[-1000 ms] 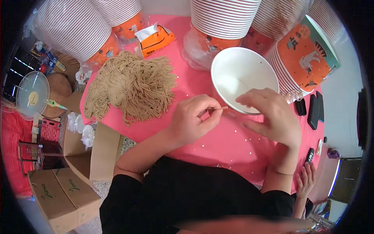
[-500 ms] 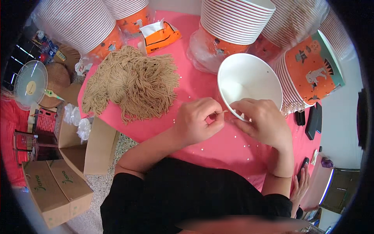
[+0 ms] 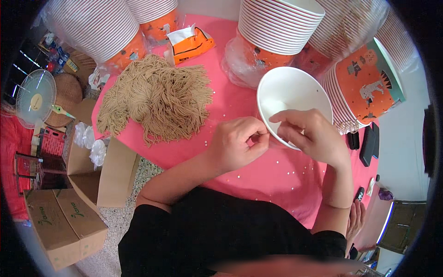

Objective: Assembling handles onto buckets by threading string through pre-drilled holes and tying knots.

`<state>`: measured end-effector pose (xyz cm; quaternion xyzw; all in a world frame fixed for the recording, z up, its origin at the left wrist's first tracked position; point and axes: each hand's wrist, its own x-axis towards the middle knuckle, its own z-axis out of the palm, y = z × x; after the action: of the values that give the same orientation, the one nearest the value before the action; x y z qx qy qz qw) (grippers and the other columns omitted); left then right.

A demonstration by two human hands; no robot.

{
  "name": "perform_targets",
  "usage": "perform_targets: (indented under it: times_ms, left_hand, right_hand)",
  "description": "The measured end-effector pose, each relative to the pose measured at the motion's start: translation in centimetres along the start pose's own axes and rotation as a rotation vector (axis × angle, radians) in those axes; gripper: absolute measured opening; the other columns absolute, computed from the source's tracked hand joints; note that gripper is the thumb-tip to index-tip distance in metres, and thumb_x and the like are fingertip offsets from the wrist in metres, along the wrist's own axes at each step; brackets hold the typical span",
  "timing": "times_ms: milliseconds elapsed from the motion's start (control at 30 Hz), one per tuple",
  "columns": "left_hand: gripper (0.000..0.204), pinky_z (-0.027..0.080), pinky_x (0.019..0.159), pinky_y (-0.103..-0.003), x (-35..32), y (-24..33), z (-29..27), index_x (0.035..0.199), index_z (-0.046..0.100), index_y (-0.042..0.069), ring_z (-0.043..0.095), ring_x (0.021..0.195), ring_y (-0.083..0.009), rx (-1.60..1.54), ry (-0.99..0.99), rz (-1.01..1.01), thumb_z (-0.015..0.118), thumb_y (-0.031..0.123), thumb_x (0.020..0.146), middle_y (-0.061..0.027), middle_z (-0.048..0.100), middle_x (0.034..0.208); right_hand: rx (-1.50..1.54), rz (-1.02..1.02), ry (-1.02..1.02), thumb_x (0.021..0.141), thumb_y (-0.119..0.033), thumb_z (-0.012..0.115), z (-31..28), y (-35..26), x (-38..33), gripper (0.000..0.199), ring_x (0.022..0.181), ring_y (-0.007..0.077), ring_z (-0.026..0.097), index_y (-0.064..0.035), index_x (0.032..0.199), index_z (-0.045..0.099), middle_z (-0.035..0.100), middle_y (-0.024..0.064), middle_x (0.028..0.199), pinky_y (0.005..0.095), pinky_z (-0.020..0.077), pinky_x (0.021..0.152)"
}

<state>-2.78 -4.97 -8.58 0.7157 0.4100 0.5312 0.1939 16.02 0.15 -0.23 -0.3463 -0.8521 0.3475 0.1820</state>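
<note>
A white paper bucket (image 3: pixel 302 90) stands on the pink-covered table with its mouth tilted toward me. My left hand (image 3: pixel 242 141) is closed in a pinch against the bucket's near left rim. A thin tan cord end, barely visible now, is between those fingertips. My right hand (image 3: pixel 314 136) reaches over the near rim, its thumb and index finger apart inside the mouth; nothing shows between them. A small dark hole marks the bucket's far right wall. To the left lies a large heap of tan cords (image 3: pixel 173 101).
Stacked buckets (image 3: pixel 281 23) line the back, some in clear plastic. A stack on its side (image 3: pixel 364 83) has cords near its rim. An orange tissue pack (image 3: pixel 191 46), small white dots on the cloth, cardboard boxes (image 3: pixel 67 221), a fan (image 3: pixel 36 101) and another person's hand (image 3: pixel 355 219) surround me.
My right hand has moved from gripping the near rim to hovering over the mouth with fingers apart. My left pinch has shifted slightly right, up against the rim. The bucket has dipped slightly.
</note>
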Motion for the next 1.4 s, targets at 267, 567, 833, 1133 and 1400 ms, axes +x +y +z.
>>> perform_targets:
  times_ms: [267, 567, 833, 1133, 1400]
  left_hand:
    - [0.012, 0.05, 0.051, -0.032, -0.2, 0.2, -0.1, 0.078, 0.059, 0.005, 0.065, 0.06, -0.0207, 0.099, -0.006, 0.007, 0.07, 0.002, 0.074, -0.0077, 0.063, 0.069]
    - [0.013, 0.049, 0.051, -0.032, -0.3, 0.1, -0.6, 0.085, 0.061, 0.005, 0.064, 0.06, -0.0199, 0.108, 0.003, -0.035, 0.07, 0.003, 0.076, -0.0075, 0.064, 0.072]
    - [0.014, 0.05, 0.052, -0.032, -0.4, 0.1, -0.8, 0.087, 0.062, 0.005, 0.065, 0.062, -0.0217, 0.155, 0.008, -0.004, 0.07, 0.003, 0.077, -0.0074, 0.065, 0.074]
    - [0.015, 0.05, 0.052, -0.032, 0.0, 0.6, -0.8, 0.087, 0.061, 0.006, 0.064, 0.06, -0.0196, 0.202, -0.007, -0.071, 0.072, 0.006, 0.076, -0.0062, 0.064, 0.071]
    - [0.018, 0.049, 0.073, -0.04, 0.0, 0.1, -2.9, 0.097, 0.064, 0.005, 0.061, 0.079, -0.0281, 0.568, -0.056, 0.105, 0.068, 0.01, 0.08, -0.0093, 0.065, 0.085]
  right_hand:
    - [-0.099, -0.16, -0.106, 0.083, -0.001, 0.062, 0.6, 1.2, 1.6, 0.01, 0.059, 0.0224, 0.063, 0.0004, 0.093, 0.065, 0.064, 0.014, 0.069, 0.0319, 0.0483, 0.056]
    - [-0.118, -0.161, -0.068, 0.082, -0.002, 0.064, 0.3, 1.4, 1.5, 0.016, 0.06, 0.0212, 0.064, 0.0005, 0.097, 0.064, 0.065, 0.011, 0.069, 0.0315, 0.0488, 0.058]
    - [-0.108, -0.159, -0.04, 0.078, -0.006, 0.065, 0.7, 1.1, 1.5, 0.015, 0.066, 0.0339, 0.065, -0.0033, 0.093, 0.066, 0.065, 0.0162, 0.07, 0.0422, 0.0504, 0.061]
    - [-0.278, -0.286, 0.029, 0.078, -0.005, 0.063, 0.9, 1.3, 1.7, 0.006, 0.062, 0.0325, 0.062, -0.0017, 0.081, 0.058, 0.061, 0.0144, 0.068, 0.0402, 0.0471, 0.056]
    - [-0.66, -0.294, 0.439, 0.074, -0.008, 0.063, -0.7, 1.1, 0.7, 0.014, 0.059, 0.0314, 0.06, -0.0052, 0.077, 0.05, 0.056, 0.011, 0.068, 0.041, 0.0468, 0.053]
